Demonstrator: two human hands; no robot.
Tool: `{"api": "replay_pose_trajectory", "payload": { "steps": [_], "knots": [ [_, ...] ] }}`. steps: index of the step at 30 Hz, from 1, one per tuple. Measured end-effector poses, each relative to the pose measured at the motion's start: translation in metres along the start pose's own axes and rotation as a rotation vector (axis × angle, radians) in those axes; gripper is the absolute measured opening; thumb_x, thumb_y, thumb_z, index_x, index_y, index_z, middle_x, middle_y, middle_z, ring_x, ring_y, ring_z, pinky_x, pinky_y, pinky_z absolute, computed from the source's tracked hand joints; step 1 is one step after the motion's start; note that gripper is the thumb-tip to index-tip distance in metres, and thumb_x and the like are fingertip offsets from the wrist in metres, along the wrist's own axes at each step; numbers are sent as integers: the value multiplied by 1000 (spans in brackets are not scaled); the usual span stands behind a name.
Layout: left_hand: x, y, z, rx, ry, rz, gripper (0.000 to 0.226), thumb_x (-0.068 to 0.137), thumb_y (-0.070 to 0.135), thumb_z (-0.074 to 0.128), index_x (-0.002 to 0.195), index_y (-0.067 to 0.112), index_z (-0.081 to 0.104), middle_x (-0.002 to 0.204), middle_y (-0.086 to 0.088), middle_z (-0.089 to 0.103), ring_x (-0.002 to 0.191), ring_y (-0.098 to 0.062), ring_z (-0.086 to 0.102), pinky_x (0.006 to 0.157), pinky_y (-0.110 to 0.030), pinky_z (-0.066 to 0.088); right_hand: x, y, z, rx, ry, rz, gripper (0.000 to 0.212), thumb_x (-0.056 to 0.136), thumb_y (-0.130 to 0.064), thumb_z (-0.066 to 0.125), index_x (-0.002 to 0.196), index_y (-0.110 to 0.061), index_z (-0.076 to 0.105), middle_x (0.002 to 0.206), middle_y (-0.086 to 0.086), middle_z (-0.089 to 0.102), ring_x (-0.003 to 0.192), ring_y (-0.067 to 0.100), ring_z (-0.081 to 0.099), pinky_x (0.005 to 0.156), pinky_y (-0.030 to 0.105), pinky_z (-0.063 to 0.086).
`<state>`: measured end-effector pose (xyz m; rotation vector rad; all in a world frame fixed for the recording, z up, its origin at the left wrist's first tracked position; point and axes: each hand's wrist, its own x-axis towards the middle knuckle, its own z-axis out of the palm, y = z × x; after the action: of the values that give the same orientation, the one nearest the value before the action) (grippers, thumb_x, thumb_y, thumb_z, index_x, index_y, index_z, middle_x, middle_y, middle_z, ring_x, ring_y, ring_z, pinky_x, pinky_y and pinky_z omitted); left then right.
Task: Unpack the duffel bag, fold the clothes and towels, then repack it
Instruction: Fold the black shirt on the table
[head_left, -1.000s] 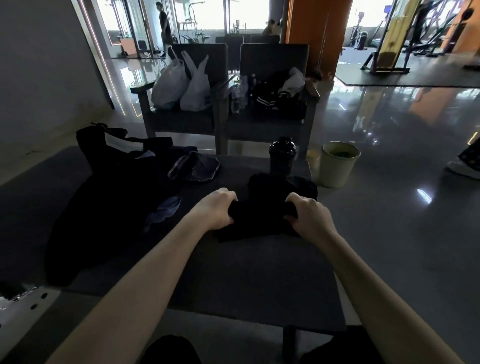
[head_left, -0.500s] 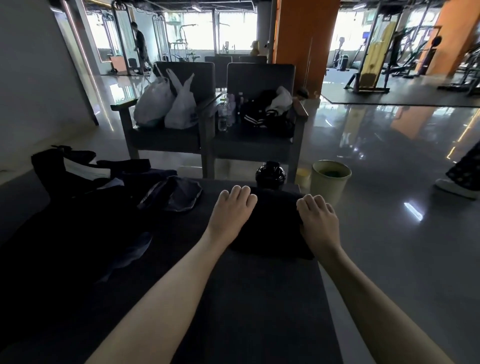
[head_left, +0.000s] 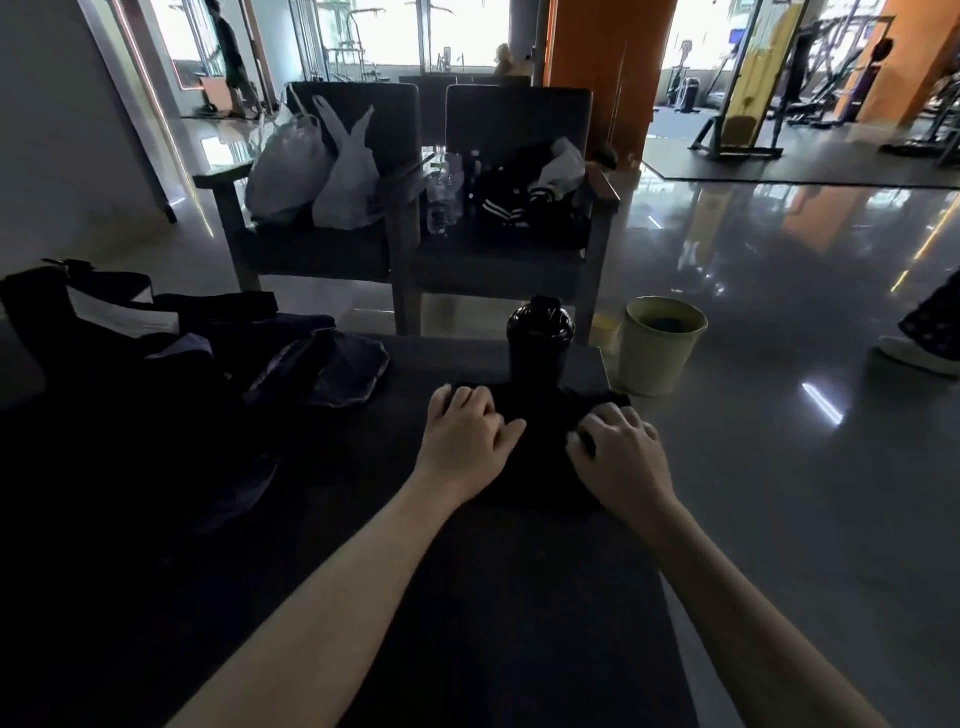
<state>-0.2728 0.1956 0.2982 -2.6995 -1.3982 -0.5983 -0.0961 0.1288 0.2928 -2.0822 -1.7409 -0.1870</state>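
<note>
Pressing dark folded cloth (head_left: 545, 460), left hand (head_left: 465, 441) and right hand (head_left: 618, 460), fingers (head_left: 467, 402) loosely spread, folds lost in shadow

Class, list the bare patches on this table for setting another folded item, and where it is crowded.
Bare: the near table, from the folded black cloth to the front edge. Crowded: the left, under the duffel bag and dark clothes; far corner with shaker bottle.

The bottle (head_left: 540, 338) stands just behind the cloth (head_left: 545, 462) — bag (head_left: 104, 374) heaped left of it, bin (head_left: 660, 348) right; nearer than the bottle, open table (head_left: 493, 597).
</note>
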Motion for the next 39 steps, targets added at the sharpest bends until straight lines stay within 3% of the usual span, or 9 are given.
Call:
{"api": "replay_pose_trajectory", "payload": {
  "steps": [3,6,8,14,19,23,29,39],
  "knots": [
    [26,11,0,-38,-75,-98,40,99,40,39,122,15,60,136,2,42,132,-16,33,117,-41,7,24,-15,5,25,-104,8,49,100,-42,34,146,-27,31,156,2,22,142,23,20,114,42,17],
    [32,9,14,5,-258,-102,54,99,39,37,148,19,27,158,0,11,147,-22,3,119,-46,0,32,-16,28,18,-342,39,55,100,-47,26,151,-35,11,160,-4,1,147,22,-1,116,50,3],
    [26,1,24,-55,-333,-158,61,99,46,31,152,22,14,161,2,2,148,-22,-3,119,-46,0,25,-10,43,93,-394,102,56,98,-54,25,150,-40,12,160,-6,0,147,21,-4,116,52,2],
    [21,-16,33,-181,-357,-250,72,94,60,32,153,24,10,161,-3,1,148,-20,2,119,-42,5,19,-1,50,130,-360,146,61,93,-63,27,149,-43,13,160,-3,-1,147,23,-7,116,52,2],
    [14,-15,36,-189,-368,-284,72,96,60,26,153,22,4,161,1,-4,148,-16,-2,119,-43,4,12,-5,51,132,-346,163,61,93,-63,26,149,-43,12,160,-1,-2,147,24,-8,116,53,1],
    [14,-18,24,-275,-446,-357,63,100,52,18,153,24,0,161,1,-7,148,-17,-5,118,-44,1,21,-20,33,13,-497,164,60,96,-61,21,150,-39,9,160,-3,-5,146,24,-14,112,59,-6],
    [-39,-46,-12,-291,-359,-362,59,101,48,21,153,24,8,161,7,3,147,-13,0,119,-41,-2,-3,-66,12,-8,-296,-68,52,101,-44,26,150,-28,21,160,-5,9,147,18,-6,113,53,-12],
    [-119,-98,-69,-159,-307,-398,53,102,41,29,151,22,21,158,7,18,146,-11,8,119,-40,3,-39,-139,3,116,-347,-102,54,100,-41,35,149,-24,24,159,0,16,147,18,5,117,47,-1]
  ]
}}
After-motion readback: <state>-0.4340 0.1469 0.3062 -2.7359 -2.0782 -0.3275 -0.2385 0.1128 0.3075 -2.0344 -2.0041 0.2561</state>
